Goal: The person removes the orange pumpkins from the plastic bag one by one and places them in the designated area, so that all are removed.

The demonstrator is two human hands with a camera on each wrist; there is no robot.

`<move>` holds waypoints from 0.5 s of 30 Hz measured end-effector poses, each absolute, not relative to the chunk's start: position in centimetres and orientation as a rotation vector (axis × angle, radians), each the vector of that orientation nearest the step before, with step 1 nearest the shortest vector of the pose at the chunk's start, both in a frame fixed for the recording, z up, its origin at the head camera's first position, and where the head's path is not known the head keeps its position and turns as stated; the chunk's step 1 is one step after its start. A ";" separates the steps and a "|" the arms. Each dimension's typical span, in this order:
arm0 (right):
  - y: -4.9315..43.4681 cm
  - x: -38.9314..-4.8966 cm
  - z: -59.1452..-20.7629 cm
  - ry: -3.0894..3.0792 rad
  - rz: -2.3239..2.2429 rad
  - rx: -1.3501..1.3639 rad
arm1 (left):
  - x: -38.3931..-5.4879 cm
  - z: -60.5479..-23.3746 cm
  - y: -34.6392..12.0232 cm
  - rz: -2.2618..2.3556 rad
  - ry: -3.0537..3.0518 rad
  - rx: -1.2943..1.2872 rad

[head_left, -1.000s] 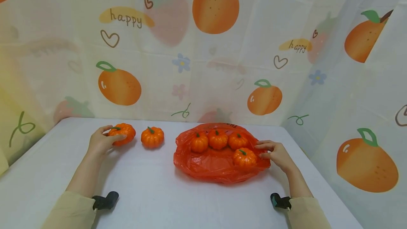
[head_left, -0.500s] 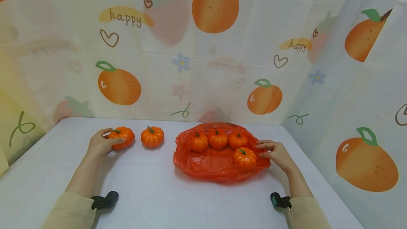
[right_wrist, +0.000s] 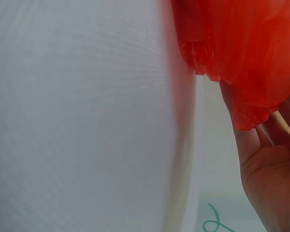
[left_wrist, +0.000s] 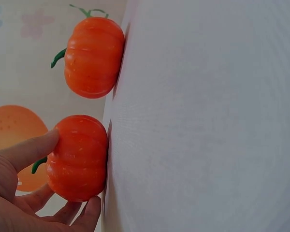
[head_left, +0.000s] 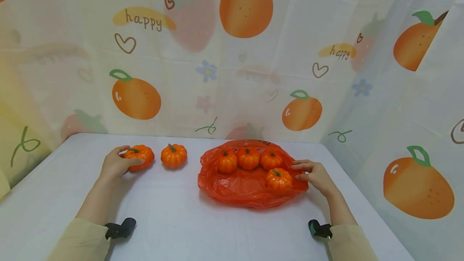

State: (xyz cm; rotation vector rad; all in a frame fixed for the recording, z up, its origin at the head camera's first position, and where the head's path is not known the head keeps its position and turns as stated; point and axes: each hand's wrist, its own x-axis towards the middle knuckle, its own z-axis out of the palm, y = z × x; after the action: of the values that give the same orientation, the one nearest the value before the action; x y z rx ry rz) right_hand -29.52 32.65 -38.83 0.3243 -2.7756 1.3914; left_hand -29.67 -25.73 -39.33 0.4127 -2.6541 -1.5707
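My left hand (head_left: 114, 163) holds a small orange pumpkin (head_left: 144, 156) on the white tabletop, thumb on the near side and fingers on the far side. The left wrist view shows the thumb and fingertips against this pumpkin (left_wrist: 79, 162), which has a green stem. Just right of it stands a second pumpkin (head_left: 174, 157), apart from the hand. A red plastic bag (head_left: 232, 192) lies with its mouth spread wide. Several pumpkins (head_left: 248, 159) sit inside it. At the bag's right edge, my right hand (head_left: 316, 175) grips the plastic; in the right wrist view the crumpled film (right_wrist: 253, 104) hides some fingertips.
The white table (head_left: 181, 228) ends against a hanging cloth (head_left: 232, 100) printed with fruit, which also runs along the right side. Each wrist wears a black device (head_left: 121, 228). White tabletop lies between the left pumpkins and the bag.
Over the last second my left hand has lowered its pumpkin slightly toward the table. The right hand, the bag and the other pumpkins have stayed in place.
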 end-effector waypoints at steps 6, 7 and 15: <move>32.6 -29.4 -38.8 -2.773 1.400 0.318 | -29.6 -39.2 -25.4 -1.619 -2.624 0.452; 32.6 -29.4 -38.8 -2.773 1.401 0.317 | -29.6 -39.2 -25.4 -1.624 -2.621 0.457; 32.8 -29.6 -39.0 -2.767 1.393 0.321 | -29.7 -39.3 -25.3 -1.626 -2.623 0.457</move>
State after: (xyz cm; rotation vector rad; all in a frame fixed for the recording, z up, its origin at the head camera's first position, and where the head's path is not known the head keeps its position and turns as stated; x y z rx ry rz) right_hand -29.64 32.84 -39.04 0.3207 -2.7666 1.3925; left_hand -29.71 -25.35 -39.25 0.4569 -2.6233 -1.6262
